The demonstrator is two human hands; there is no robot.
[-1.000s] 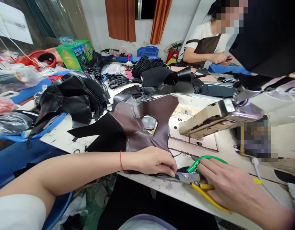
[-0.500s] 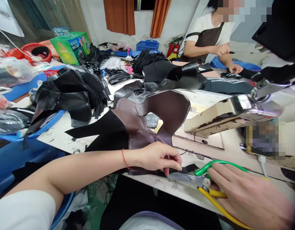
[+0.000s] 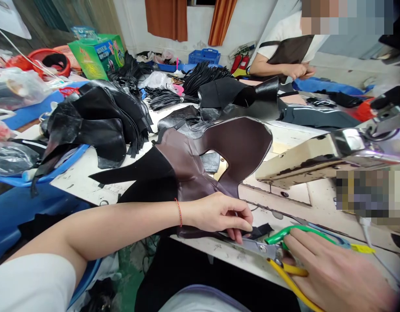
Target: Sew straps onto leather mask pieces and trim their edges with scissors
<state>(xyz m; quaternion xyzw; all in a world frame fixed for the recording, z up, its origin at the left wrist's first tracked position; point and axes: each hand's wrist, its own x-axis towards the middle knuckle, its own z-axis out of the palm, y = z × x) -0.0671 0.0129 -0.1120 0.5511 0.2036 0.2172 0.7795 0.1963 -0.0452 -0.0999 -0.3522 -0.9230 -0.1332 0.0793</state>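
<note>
A brown leather piece (image 3: 200,164) with black fabric panels lies on the white worktable (image 3: 89,177) in front of me. My left hand (image 3: 219,213) presses and pinches its near edge at the table's front. My right hand (image 3: 336,271) grips scissors (image 3: 278,249) with one green and one yellow handle. The blades point left and meet the leather's edge just below my left fingertips.
A sewing machine (image 3: 333,151) stands at the right. Piles of black leather pieces (image 3: 96,117) and black strips (image 3: 200,78) cover the table's left and back. A green box (image 3: 96,54) and blue trays sit further back. Another person (image 3: 291,52) works at the far right.
My view has shifted and both hands have slid slightly right along the leather's edge. The scissors stay at the edge. The person at the back has moved their hands.
</note>
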